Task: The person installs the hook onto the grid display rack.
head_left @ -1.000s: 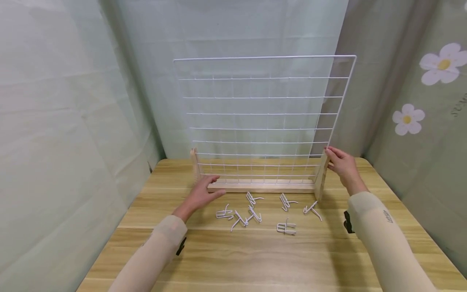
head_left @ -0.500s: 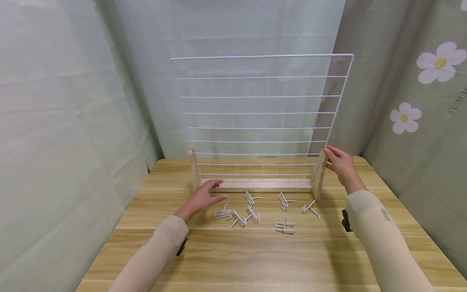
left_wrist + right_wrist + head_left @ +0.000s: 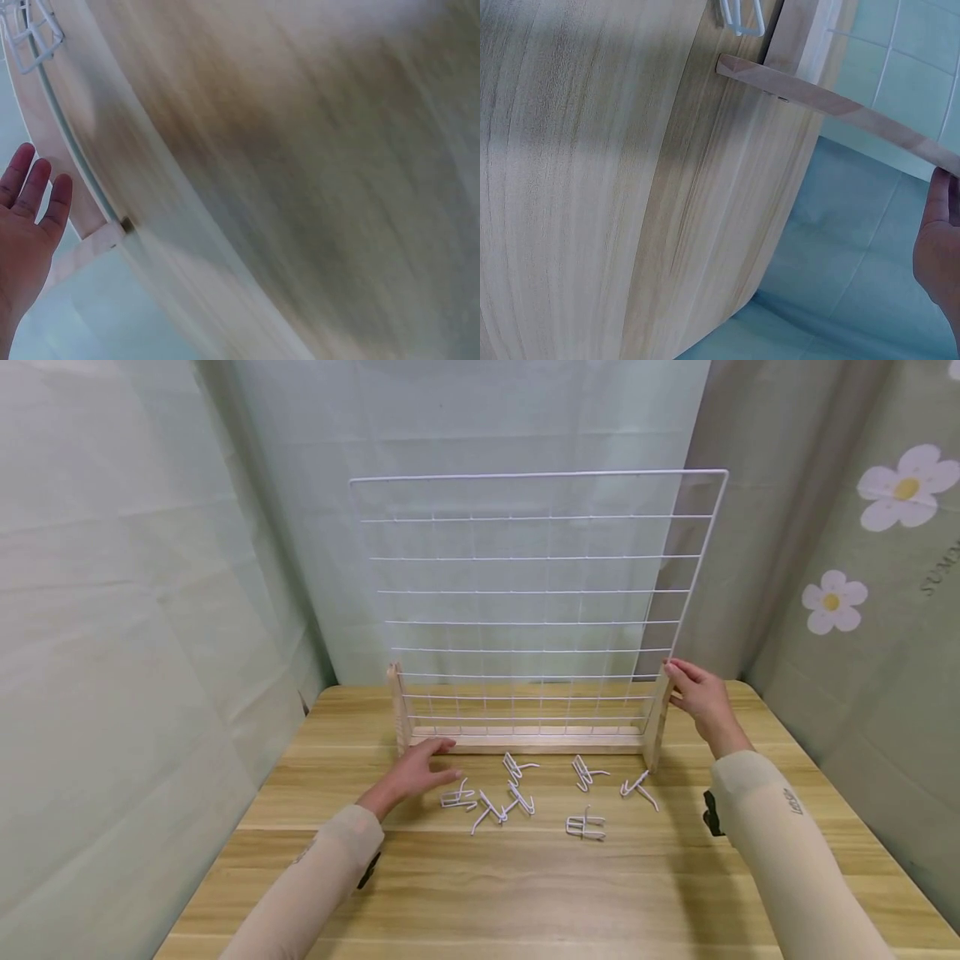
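Observation:
A white wire grid panel (image 3: 551,557) stands upright in a wooden base, with a wooden bar (image 3: 540,743) along its foot. At the top of the right side upright (image 3: 657,727), my right hand (image 3: 703,700) pinches the wood between thumb and fingers. The right wrist view shows those fingertips at the upright's (image 3: 840,106) far end. My left hand (image 3: 411,772) hovers with spread, relaxed fingers by the bar's left end, near the left upright (image 3: 401,706). It holds nothing; its fingers (image 3: 56,206) overlap the base in the left wrist view.
Several white wire hooks (image 3: 585,826) lie scattered on the wooden table (image 3: 540,893) in front of the base. The closest to my left hand is one hook (image 3: 457,797) just right of it. Pale curtains (image 3: 150,610) hang around the left, back and right.
My left hand has sunk slightly, from over the bar toward the table in front of it. The right hand keeps its pinch on the upright. The view has shifted a little.

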`<state>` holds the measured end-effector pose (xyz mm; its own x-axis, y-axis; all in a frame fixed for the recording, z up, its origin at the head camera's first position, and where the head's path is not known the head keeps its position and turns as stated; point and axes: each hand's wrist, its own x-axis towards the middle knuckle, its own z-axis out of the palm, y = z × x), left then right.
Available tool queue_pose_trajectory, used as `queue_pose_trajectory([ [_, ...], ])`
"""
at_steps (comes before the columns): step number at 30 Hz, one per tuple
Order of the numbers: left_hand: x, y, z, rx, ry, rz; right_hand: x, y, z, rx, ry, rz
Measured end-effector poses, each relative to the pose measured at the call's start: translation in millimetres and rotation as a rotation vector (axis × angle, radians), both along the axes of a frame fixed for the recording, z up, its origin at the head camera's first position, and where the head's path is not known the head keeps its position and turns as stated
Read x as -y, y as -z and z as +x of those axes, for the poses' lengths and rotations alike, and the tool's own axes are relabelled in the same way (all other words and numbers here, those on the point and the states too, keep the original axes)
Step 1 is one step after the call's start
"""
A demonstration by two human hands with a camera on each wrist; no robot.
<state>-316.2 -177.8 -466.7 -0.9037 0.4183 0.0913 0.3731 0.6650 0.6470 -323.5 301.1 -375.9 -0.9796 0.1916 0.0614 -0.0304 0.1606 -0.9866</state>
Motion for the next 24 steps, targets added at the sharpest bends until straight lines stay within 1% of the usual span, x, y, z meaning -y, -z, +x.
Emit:
queue_pose_trajectory([
  [10, 8.9, 8.1, 0.1, 0.003, 0.016, 0.001, 1.0, -0.2, 0.7, 0.004, 0.005, -0.008],
  [15, 12.1, 12.5, 1.4, -0.001, 0.028, -0.018, 0.6, 0.6, 0.4, -0.001, 0.001, -0.007],
  [21, 9.5, 14.3, 6.3, -0.003, 0.027, -0.041, 0.4, 0.8, 0.8, -0.008, 0.002, -0.004],
  [24, 6.3, 14.1, 8.7, 0.001, 0.043, -0.037, 0.2, 0.5, 0.9, -0.006, 0.000, -0.006],
])
